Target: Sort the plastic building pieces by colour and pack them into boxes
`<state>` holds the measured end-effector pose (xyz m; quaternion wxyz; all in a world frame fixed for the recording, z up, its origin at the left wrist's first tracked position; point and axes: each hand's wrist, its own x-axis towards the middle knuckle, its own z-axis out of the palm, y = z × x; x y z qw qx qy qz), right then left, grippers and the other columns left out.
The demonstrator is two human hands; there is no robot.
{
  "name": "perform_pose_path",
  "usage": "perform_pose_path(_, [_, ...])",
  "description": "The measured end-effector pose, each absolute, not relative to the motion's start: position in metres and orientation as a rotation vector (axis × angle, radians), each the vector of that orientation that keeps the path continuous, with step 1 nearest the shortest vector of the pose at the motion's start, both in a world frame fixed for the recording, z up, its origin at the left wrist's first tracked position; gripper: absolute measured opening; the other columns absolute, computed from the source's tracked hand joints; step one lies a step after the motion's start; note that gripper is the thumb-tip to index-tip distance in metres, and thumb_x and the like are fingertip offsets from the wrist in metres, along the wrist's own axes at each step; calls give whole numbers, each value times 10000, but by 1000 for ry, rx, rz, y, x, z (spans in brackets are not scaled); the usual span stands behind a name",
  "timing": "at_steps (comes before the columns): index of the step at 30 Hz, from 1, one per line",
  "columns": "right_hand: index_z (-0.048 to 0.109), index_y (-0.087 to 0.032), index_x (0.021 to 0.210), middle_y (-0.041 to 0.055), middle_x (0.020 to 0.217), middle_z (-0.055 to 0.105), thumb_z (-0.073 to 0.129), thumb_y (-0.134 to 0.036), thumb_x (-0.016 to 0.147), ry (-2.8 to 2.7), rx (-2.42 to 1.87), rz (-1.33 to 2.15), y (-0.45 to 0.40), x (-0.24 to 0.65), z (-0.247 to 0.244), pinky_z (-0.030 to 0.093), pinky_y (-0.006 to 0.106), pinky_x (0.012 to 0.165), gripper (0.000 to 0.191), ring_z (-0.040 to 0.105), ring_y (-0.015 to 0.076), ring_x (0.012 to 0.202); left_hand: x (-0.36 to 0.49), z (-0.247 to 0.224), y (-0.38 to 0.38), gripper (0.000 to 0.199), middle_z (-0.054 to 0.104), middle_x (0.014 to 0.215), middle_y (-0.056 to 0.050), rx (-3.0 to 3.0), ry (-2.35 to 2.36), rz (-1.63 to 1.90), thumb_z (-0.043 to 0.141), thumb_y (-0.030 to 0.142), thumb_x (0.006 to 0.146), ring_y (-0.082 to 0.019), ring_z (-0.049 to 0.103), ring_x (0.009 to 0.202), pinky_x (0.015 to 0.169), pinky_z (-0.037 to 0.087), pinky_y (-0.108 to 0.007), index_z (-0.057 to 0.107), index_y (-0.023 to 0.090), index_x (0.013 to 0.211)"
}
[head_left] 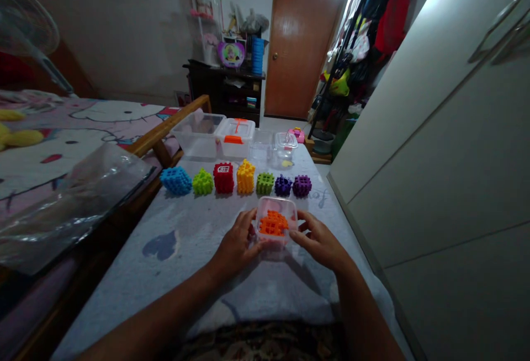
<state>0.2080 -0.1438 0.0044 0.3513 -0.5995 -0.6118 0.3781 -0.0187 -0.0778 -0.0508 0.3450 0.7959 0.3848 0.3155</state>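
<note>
Between my two hands is a small clear plastic box (pixel 276 203) with orange interlocking blocks (pixel 273 223) inside. My left hand (pixel 237 242) grips its left side, the thumb along the near edge. On the opposite side my right hand (pixel 319 238) holds the box with curled fingers and thumb. Beyond it stands a row of block clusters sorted by colour: blue (pixel 176 181), lime (pixel 202 182), red (pixel 224 178), yellow (pixel 245 177), green (pixel 265 183), dark violet (pixel 283 185) and purple (pixel 302 186).
Behind the row stand a large clear bin (pixel 194 143), a lidded box with orange latches (pixel 236 148) and smaller clear containers (pixel 285 153). A plastic bag (pixel 83 201) lies on the bed at left. A white cabinet (pixel 447 184) borders the cloth-covered table (pixel 165 289) at right.
</note>
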Motion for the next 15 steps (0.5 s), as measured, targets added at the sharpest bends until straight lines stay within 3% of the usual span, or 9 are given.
perform_pose_path(2, [541, -194, 1289, 105, 1202, 619, 602, -419, 883, -1555, -1583, 913, -149, 205, 4, 529, 300, 670, 468, 622, 163, 817, -14, -46, -80, 652, 561, 1139, -99, 2076, 1012, 800, 657, 332, 817, -173, 575, 766, 738, 534, -376, 393, 181, 1394])
perform_pose_path(5, [543, -186, 1275, 104, 1161, 626, 572, -405, 879, -1450, -1659, 814, -155, 208, 5, 504, 266, 580, 454, 597, 133, 713, 0, -34, -84, 657, 564, 1012, -42, 2027, 941, 794, 634, 221, 788, -154, 557, 744, 760, 520, -361, 384, 198, 1395])
perform_pose_path(8, [564, -161, 1238, 55, 918, 663, 544, -421, 869, -1310, -1713, 789, -156, 222, 10, 448, 243, 484, 453, 545, 113, 568, 21, -21, -85, 644, 553, 980, -31, 1863, 819, 751, 609, 189, 784, -152, 576, 784, 757, 523, -338, 389, 198, 1389])
perform_pose_path(11, [601, -145, 1172, -14, 672, 600, 532, -443, 851, -1180, -1738, 784, -153, 244, 14, 411, 236, 433, 443, 502, 113, 473, 46, -12, -84, 632, 533, 1016, -44, 1648, 754, 692, 624, 197, 777, -149, 593, 815, 730, 534, -313, 407, 183, 1370])
perform_pose_path(15, [648, -145, 1044, 20, 760, 658, 561, -435, 803, -1113, -1785, 683, -147, 276, 12, 430, 243, 423, 387, 518, 105, 462, 72, -10, -81, 641, 518, 1100, -74, 1468, 698, 653, 644, 176, 731, -180, 606, 936, 765, 534, -316, 431, 178, 1336])
